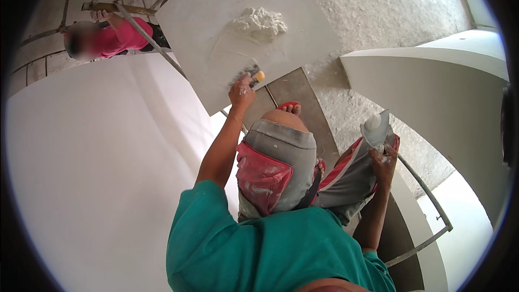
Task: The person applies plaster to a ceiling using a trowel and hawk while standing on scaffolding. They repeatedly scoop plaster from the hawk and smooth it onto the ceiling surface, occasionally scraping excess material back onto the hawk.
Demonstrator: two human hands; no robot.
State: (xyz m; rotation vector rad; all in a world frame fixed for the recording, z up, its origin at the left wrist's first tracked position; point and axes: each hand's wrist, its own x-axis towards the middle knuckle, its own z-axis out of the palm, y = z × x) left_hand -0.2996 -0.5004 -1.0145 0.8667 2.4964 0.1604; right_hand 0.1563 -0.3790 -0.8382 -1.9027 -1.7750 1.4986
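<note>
My left hand (pixel 241 93) reaches forward and grips a putty knife (pixel 250 75) with a yellow handle end, its blade resting on a large grey board (pixel 205 16). A heap of white plaster (pixel 258 22) lies on that board, just beyond the blade. My right hand (pixel 383 161) holds a flat metal trowel (pixel 377 127) smeared with white plaster, beside my right thigh. I wear a green shirt and grey and red shorts; my bent knee (pixel 281 121) and a red-sandalled foot (pixel 291 107) are between the hands.
A smooth white wall (pixel 97 173) fills the left. Metal scaffold bars (pixel 151 40) run under the board and along the right (pixel 427 194). Another person in a pink shirt (pixel 116 38) stands below, upper left. Rough concrete floor (pixel 389 5) lies far below, and a white curved ledge (pixel 432 75) at right.
</note>
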